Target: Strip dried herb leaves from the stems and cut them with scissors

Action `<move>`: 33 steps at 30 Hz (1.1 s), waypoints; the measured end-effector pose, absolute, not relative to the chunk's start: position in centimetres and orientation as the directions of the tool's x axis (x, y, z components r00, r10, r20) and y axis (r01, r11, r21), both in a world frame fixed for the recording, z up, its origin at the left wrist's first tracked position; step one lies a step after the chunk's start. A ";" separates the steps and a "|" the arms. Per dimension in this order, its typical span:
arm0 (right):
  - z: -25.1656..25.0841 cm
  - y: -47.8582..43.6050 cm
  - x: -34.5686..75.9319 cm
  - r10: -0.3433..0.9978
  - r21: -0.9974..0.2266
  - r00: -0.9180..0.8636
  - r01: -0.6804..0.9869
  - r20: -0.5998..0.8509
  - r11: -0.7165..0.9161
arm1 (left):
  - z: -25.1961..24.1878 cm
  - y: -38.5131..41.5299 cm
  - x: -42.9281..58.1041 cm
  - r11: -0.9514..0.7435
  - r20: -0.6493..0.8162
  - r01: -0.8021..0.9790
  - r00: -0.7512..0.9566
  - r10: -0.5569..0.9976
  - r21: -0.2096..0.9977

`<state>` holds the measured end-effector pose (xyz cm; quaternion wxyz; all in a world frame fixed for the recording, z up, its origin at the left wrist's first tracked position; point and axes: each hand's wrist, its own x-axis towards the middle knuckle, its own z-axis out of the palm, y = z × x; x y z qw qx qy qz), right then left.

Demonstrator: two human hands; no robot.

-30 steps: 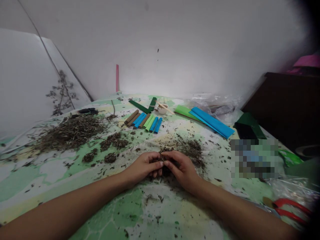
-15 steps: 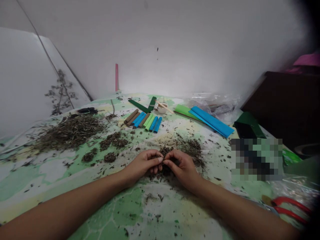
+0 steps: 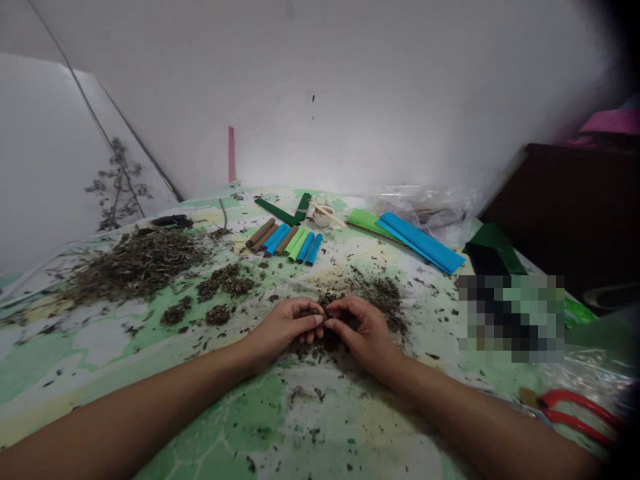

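the left hand (image 3: 295, 325) and right hand (image 3: 364, 328) nearly meet, fingers curled, their hold impossible to tell, over dark plant crumbs (image 3: 386, 295) spreading along the tabletop (image 3: 370, 427) beyond the nearer right hand.

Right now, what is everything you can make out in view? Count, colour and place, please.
Tablecloth: 1, green, white, yellow, over the table
Rolls: about nine, brown, blue, light green, table centre
Bowl: 1, whitish, behind the rolls
Sticks: count unclear, pale, across the bowl
Folded sheets: count unclear, blue and light green, right of the bowl
Pink strip: 1, pink, upright by the wall
Dried heap: 1, brown, left
Clumps: several, dark brown, left of the hands
Loose crumbs: countless, dark brown, around the hands
Red handles: 2, red, lower right
Pixelated patch: 1, mixed, right, contents hidden
Left hand, right hand: 2, bare, fingertips close together, centre
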<state>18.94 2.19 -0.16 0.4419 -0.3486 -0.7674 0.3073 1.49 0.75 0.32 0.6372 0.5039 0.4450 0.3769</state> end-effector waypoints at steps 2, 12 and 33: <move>-0.1 2.2 18.9 0.783 -0.775 -0.402 0.231 0.475 0.589 | 0.4 0.7 1.5 0.201 -0.186 -0.011 0.322 0.928 0.980; 0.1 2.2 19.1 0.782 -0.773 -0.406 0.236 0.473 0.590 | 0.5 0.7 1.5 0.203 -0.191 0.004 0.358 0.914 0.979; 0.1 2.3 19.2 0.789 -0.743 -0.426 0.319 0.442 0.588 | 0.8 0.6 1.6 0.238 -0.227 0.002 0.312 0.923 0.971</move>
